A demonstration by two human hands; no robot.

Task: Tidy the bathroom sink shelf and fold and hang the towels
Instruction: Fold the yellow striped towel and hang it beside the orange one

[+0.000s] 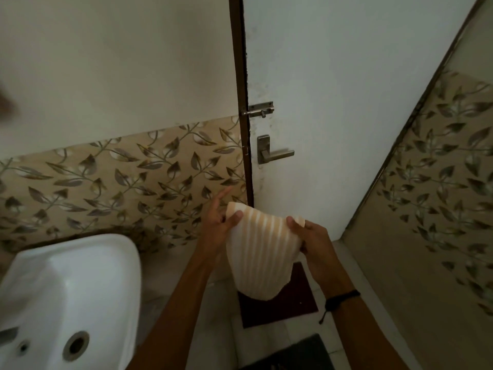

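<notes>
Looks mid-fold to me: left hand [217, 225] and right hand [310, 240] each pinch a top corner of the striped towel [258, 252], right of the sink [88, 252]. Not hung yet; shelf's out of view.

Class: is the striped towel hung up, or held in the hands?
Held, not hung. The left hand and right hand each pinch a top corner of the striped towel, which droops freely between them.
</notes>
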